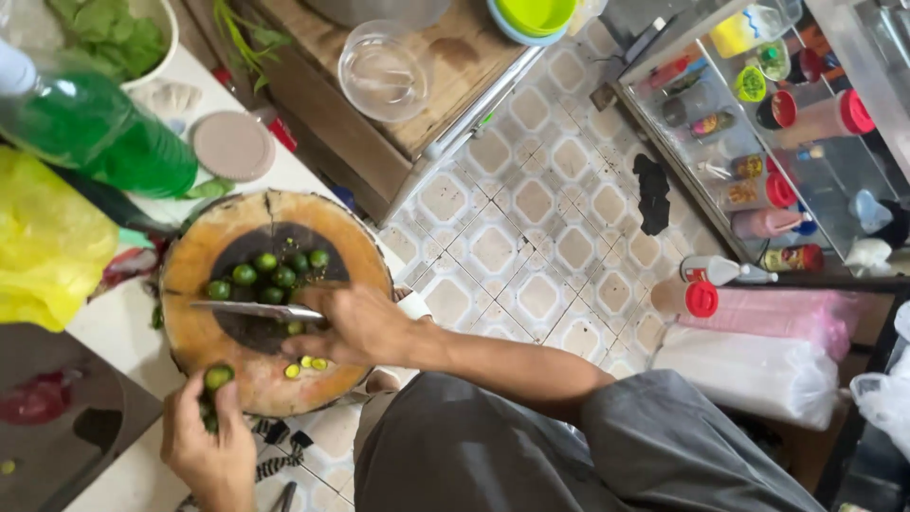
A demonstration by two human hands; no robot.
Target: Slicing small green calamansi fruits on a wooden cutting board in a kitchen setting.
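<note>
Grey trousers (569, 455) filled the foreground. Left hand (204, 446) was curled around a small green lime (218, 376) at the edge of the round wooden chopping board (204, 332). Right hand (355, 322) gripped a knife (251, 310), blade flat above the smooth limes (270, 273) clustered mid-board on the white counter (114, 322).

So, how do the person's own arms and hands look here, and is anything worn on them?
Both hands are bare: no gloves, rings or watch can be seen on the left hand or the right hand. The right forearm is bare too, with no sleeve reaching it. Grey clothing appears below the arm.
</note>
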